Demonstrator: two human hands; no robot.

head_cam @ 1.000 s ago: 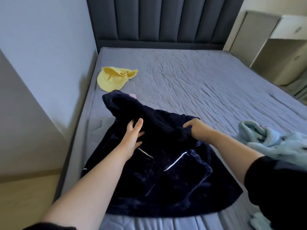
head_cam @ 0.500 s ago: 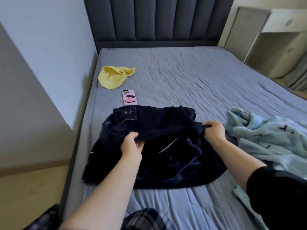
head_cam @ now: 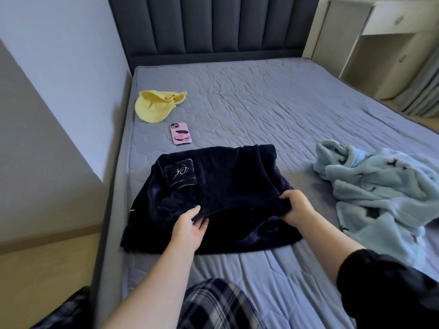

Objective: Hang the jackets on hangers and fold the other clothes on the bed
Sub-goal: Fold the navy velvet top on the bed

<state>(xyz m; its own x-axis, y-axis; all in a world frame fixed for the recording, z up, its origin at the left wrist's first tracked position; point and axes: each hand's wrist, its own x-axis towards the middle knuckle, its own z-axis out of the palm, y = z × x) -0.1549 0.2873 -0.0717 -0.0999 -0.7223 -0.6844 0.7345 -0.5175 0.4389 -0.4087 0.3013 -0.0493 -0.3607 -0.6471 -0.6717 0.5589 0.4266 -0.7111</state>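
A dark navy fleece garment (head_cam: 223, 186) lies partly folded on the grey-blue bed (head_cam: 273, 110), its chest pocket with a stitched logo facing up at the left. My left hand (head_cam: 190, 227) grips the near folded edge at the left. At the right end of that same edge, my right hand (head_cam: 295, 206) grips the cloth. The upper layer is doubled over toward me and sags between both hands. A light blue fleece garment (head_cam: 380, 193) lies crumpled on the bed to the right.
A yellow cap (head_cam: 155, 106) and a pink-cased phone (head_cam: 181, 137) lie on the bed beyond the navy garment, near the left edge. A wall runs along the bed's left side, a dark padded headboard (head_cam: 213, 27) behind, white shelving (head_cam: 384, 48) at the far right.
Both hands pulled the garment's far part over and toward me, folding it in half. The phone came into sight. The camera drew back and the blue garment shows more fully.
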